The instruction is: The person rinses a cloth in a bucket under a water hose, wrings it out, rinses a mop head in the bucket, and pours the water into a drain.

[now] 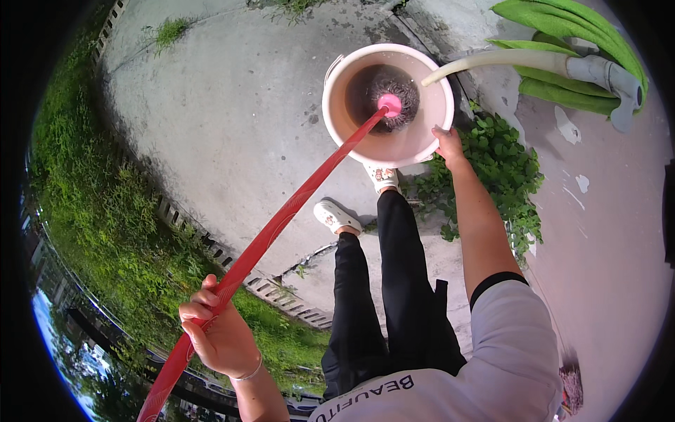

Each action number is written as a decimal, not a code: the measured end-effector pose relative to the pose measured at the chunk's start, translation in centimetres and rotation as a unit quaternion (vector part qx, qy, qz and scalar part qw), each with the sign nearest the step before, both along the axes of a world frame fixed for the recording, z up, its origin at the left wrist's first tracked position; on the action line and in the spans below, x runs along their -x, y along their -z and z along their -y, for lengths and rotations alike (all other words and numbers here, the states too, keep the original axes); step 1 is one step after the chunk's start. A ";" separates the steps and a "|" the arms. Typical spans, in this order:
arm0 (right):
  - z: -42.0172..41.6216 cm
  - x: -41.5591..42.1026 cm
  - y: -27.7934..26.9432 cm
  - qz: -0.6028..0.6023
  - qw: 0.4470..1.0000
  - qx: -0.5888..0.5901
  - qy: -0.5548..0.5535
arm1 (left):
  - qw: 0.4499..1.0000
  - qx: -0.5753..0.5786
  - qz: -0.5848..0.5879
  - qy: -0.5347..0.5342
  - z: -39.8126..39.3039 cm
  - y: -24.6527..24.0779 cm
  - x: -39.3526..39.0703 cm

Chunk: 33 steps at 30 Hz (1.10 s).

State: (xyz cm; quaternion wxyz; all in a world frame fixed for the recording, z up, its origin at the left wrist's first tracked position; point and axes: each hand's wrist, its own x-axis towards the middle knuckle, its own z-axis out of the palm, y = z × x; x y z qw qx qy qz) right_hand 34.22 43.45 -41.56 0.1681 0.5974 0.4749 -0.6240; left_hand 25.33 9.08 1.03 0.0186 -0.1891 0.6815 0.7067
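My left hand is closed around the red handle of a mop, low in the picture. The handle slants up to a pink socket, and the mop's stringy dark head sits in murky water inside a pale pink plastic bucket. My right hand grips the bucket's rim at its lower right, thumb over the edge. A cream hose end reaches over the bucket's right side from a grey pipe fitting.
Green cloths hang by the pipe on a pale wall. A leafy plant grows beside the wall. Slotted drain covers and grass edge the concrete. Another brush-like head stands at lower right.
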 end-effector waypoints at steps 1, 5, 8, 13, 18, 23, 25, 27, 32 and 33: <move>-0.1 0.5 -0.3 0.022 1.000 0.007 -0.007 | 1.000 -0.013 0.009 -0.008 0.7 0.9 -0.8; -0.2 0.6 0.8 0.045 0.996 0.032 -0.069 | 0.995 -0.073 0.037 -0.053 4.0 1.7 -4.1; 4.3 0.3 -0.6 0.028 0.997 0.053 -0.048 | 0.990 -0.106 0.040 -0.079 6.3 0.3 -6.2; 18.1 1.8 -4.6 0.121 0.987 -0.099 -0.042 | 0.989 -0.082 -0.007 -0.122 12.0 -3.3 -11.1; 26.2 -1.7 -9.6 0.069 0.973 -0.129 -0.181 | 0.968 -0.121 -0.041 -0.215 22.6 -8.2 -19.3; 41.7 -8.8 -17.5 0.014 0.952 -0.110 -0.287 | 0.921 -0.085 -0.127 -0.358 34.5 -12.4 -31.5; 47.9 -11.3 -18.1 0.025 0.929 -0.088 -0.357 | 0.888 -0.044 -0.152 -0.432 38.5 -12.9 -36.2; 54.3 -14.1 -19.7 0.006 0.906 -0.031 -0.423 | 0.846 -0.043 -0.143 -0.512 42.6 -13.3 -40.5; 72.0 -17.1 -17.4 0.018 0.864 0.000 -0.503 | 0.819 -0.007 -0.174 -0.547 52.8 -15.0 -48.7; 75.4 -17.5 -16.9 0.007 0.852 0.002 -0.523 | 0.819 0.008 -0.179 -0.546 54.5 -14.9 -49.8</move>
